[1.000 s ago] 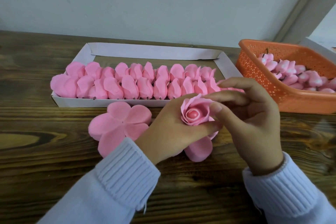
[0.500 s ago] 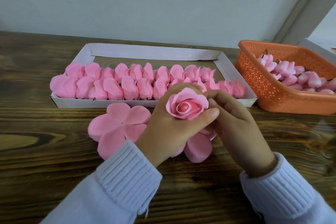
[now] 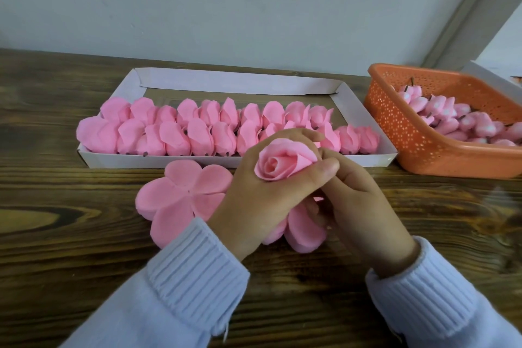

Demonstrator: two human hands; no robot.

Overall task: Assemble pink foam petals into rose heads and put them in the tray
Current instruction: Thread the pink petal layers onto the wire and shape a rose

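My left hand (image 3: 262,195) grips a pink foam rose head (image 3: 285,159) at the table's middle, its wrapped petals facing up. My right hand (image 3: 364,203) curls against the rose's right side and underneath, fingers on its lower petals (image 3: 303,230), which hang loose below. A flat five-petal foam piece (image 3: 183,195) lies on the wooden table just left of my left hand. Behind my hands stands a white cardboard tray (image 3: 234,82) with two rows of several finished pink rose heads (image 3: 169,127).
An orange perforated plastic basket (image 3: 409,133) at the right holds several pink bud cores (image 3: 452,116) with dark stems. A pale wall rises behind the table. A white box edge (image 3: 491,76) shows behind the basket.
The rose's inner petals have closed tighter, hiding the round core. My right hand dropped from the top of the rose to its right side and underside.
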